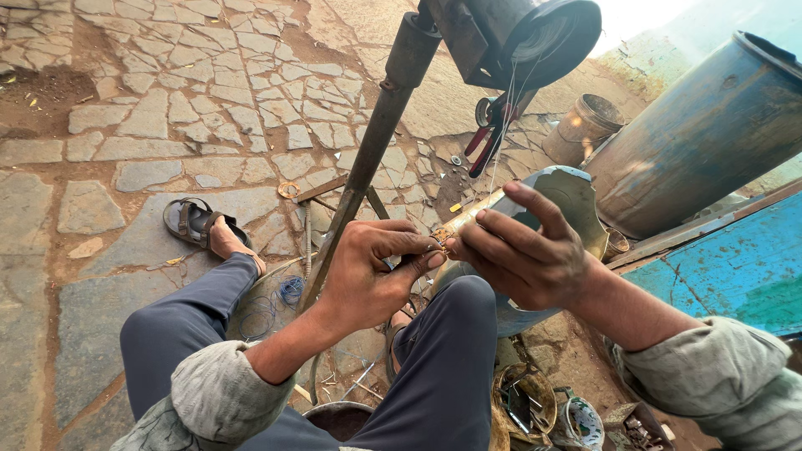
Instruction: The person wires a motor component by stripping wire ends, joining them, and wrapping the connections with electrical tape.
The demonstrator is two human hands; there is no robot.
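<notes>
A: Brass-coloured rod [464, 220], centre frame: both hands pinch its near end. Left hand [368, 271] has thumb and forefinger closed on the tip; right hand [526, 255] is wrapped around the shaft, forefinger stretched out along it.

B: Orientation?

A: Rod slants up-right toward a pale blue metal piece [568, 196] just behind the right hand. Thin wires [504, 125] run from the hands up to a dark spool [535, 38] at top centre.

B: Surroundings?

A: Steel post [368, 159] leans diagonally beside the left hand. Blue drum [702, 134] upper right, rusty bucket [585, 125] beside it. Sandalled foot [213, 234] on stone paving [150, 100], left. Coil of blue wire [288, 291] lies beside the left knee.
</notes>
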